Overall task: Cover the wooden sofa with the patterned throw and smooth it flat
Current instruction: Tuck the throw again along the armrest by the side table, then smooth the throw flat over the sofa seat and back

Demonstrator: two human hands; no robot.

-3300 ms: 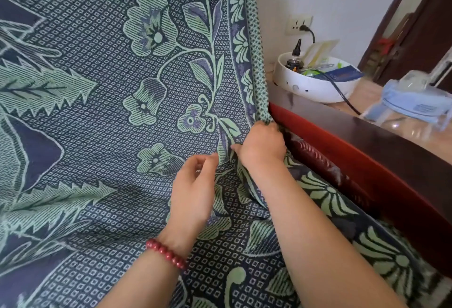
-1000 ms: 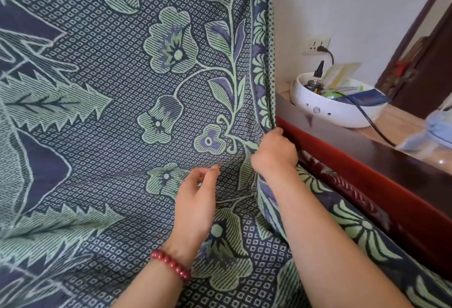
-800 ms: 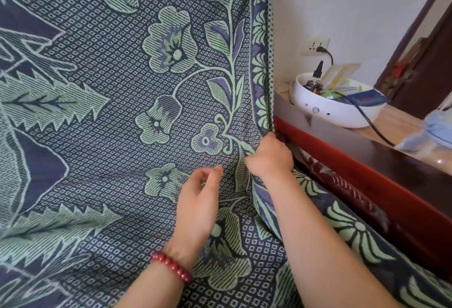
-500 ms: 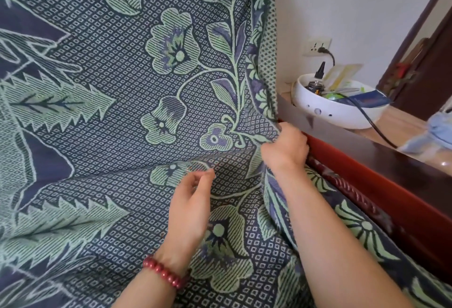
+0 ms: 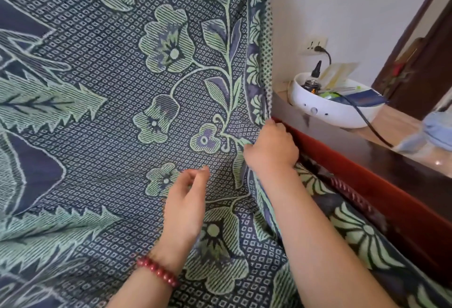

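1. Blue-and-green woven cloth fills most of your view: the throw [image 5: 117,117] hangs over the sofa back and runs down across the seat toward you, with flowers, leaves and a small diamond weave.
2. Your right hand [image 5: 270,147] is closed into a fist at the throw's right edge, where the cloth meets the inner corner of the sofa arm [image 5: 362,175]. A fold of the border is bunched in that fist, and the fabric puckers into a crease just below it.
3. Your left hand [image 5: 186,206] lies over the throw a little lower and to the left, near the right hand but not touching it. Its fingers are loosely curled, with thumb and forefinger close together at the tips; you cannot tell from this angle whether they have pinched any cloth.
4. A red bead bracelet [image 5: 157,271] sits on your left wrist.
5. The dark red wooden arm stays bare along its top, while the throw's flowered border lies beside it on the seat at lower right.
6. Beyond the arm, a white bowl [image 5: 335,112] of small items stands on a side table [image 5: 391,124], and a black cord [image 5: 367,122] runs over it from a wall socket [image 5: 314,44].
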